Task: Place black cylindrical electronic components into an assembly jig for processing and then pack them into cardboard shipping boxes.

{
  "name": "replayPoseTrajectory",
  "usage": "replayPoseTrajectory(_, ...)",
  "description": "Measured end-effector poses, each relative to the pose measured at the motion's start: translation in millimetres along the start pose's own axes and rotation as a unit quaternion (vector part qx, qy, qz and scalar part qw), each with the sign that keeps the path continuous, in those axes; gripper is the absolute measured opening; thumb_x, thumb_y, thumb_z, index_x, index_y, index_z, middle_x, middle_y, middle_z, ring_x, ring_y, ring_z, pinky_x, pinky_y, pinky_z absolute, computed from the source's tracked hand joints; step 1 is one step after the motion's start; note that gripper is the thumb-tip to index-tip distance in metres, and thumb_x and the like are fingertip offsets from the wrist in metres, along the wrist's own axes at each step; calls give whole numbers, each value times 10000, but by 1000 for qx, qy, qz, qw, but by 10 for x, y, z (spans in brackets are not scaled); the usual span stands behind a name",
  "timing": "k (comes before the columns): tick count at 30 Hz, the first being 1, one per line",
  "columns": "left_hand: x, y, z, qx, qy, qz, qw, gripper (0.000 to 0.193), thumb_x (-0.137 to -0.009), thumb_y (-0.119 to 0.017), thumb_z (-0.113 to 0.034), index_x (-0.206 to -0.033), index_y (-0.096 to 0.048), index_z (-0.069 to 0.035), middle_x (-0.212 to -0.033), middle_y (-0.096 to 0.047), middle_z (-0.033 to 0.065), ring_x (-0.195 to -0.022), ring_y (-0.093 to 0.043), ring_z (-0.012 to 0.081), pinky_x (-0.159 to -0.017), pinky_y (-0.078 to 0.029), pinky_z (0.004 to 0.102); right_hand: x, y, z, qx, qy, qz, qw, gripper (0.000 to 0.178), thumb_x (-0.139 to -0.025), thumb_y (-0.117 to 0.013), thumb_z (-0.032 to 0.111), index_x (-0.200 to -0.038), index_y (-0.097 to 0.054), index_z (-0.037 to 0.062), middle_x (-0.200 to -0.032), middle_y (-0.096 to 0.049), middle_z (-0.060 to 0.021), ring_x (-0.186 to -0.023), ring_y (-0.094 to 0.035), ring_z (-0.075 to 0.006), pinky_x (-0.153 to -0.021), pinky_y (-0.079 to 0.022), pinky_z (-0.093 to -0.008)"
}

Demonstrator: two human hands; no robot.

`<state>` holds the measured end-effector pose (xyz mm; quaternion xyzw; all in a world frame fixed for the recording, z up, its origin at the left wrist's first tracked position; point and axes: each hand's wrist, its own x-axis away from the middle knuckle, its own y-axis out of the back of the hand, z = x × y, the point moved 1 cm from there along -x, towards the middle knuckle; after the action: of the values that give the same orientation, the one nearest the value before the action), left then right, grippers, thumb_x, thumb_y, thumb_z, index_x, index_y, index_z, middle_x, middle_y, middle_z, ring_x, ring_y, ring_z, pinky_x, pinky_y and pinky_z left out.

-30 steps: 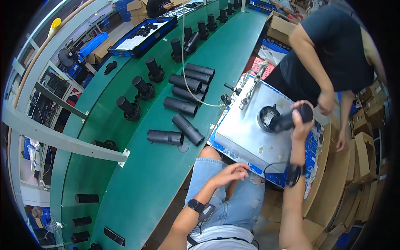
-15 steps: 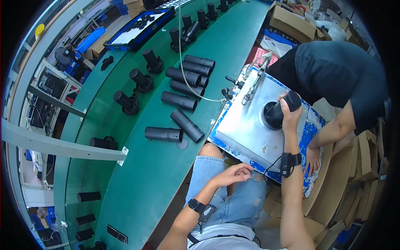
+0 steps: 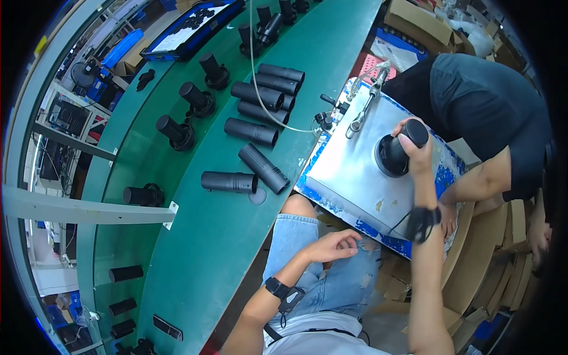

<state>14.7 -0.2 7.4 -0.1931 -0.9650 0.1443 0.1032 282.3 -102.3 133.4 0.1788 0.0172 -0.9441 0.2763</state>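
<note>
green workbench (image 3: 236,236) curves from lower left to top, long bare strip along its near edge. black tubes (image 3: 260,97) lie in a loose cluster toward its right edge; one tube (image 3: 264,168) lies slanted, touching another (image 3: 229,181). a grey metal plate (image 3: 361,171) with a chipped blue rim sits just beside the bench, mostly bare. co-worker in a dark shirt (image 3: 485,100) leans in at the plate's far side. right hand (image 3: 417,155) is clamped on a black round lamp body (image 3: 393,154), which rests on the plate near its right edge. left hand (image 3: 334,244) lies loosely curled on the denim lap, holding nothing, well apart from the right.
</note>
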Motion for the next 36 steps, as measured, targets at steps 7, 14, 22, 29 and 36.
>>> replayPoseTrajectory(7,82,95,-616,17,-161,-153,975,256,-900,-593,-154,-1103,-577,1,-967,-634,78,-854,-611,125,-725,-479,244,168,-211,-45,171,91,-246,950,197,-780,-654,30,-956,-565,33,-874,-608,-43,-806,-585,-128,-792,-466,-261)
replayPoseTrajectory(14,-808,1613,-1872,-271,-276,-420,821,222,-852,-592,-146,-992,-608,26,-861,-660,126,-790,-632,198,-730,-489,304,162,-101,-9,95,104,-110,984,261,-762,-613,45,-1006,-524,29,-871,-599,-92,-787,-595,-168,-803,-480,-307)
replayPoseTrajectory(22,-1652,2463,-1851,-621,155,-298,708,419,-890,-422,-339,-1148,-644,-96,-1217,-594,179,-1121,-559,350,-981,-423,431,152,-149,-80,60,104,-128,984,288,-744,-660,47,-997,-523,29,-842,-613,-75,-765,-592,-153,-787,-479,-293)
replayPoseTrajectory(29,-1617,2553,-1714,-574,147,-255,764,485,-880,-440,-401,-1176,-625,-64,-1222,-594,184,-1154,-547,349,-999,-412,437,188,-186,-30,47,94,-165,981,287,-746,-680,47,-997,-542,22,-849,-624,-69,-775,-594,-150,-792,-475,-290)
replayPoseTrajectory(36,-1067,2119,-2206,-444,-264,-417,748,350,-901,-556,-255,-1125,-565,14,-1067,-628,211,-1007,-604,335,-865,-470,394,-294,3,1623,-66,302,-146,940,490,-863,-514,445,-1013,-556,-19,-956,-594,-95,-905,-572,-195,-828,-451,-307)
